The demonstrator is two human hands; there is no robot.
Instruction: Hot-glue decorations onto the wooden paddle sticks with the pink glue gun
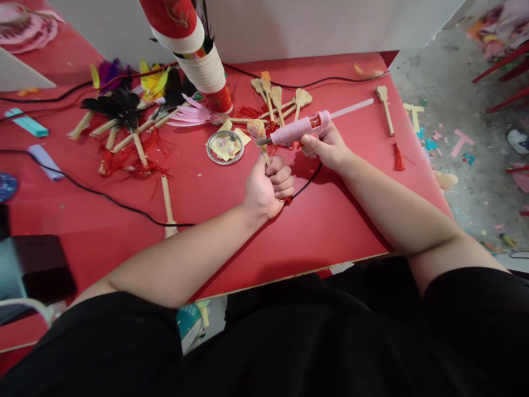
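My left hand point(268, 184) is closed in a fist round the handle of a small wooden stick point(259, 135), held upright, its flat head pale and decorated. My right hand point(326, 146) grips a pink hot glue gun point(300, 128) with a clear glue stick point(351, 108) poking out of its back. The gun's nozzle points left and touches the head of the stick. A black cord runs from under my hands across the red table point(206, 187).
A round metal tin point(225, 147) with yellow bits sits left of the stick. Several plain wooden sticks point(279, 99) lie behind; feathered ones point(124, 118) with red tassels lie far left. A red-white tube point(202, 55) stands behind. Dark phone point(41, 270) near left. Littered floor at right.
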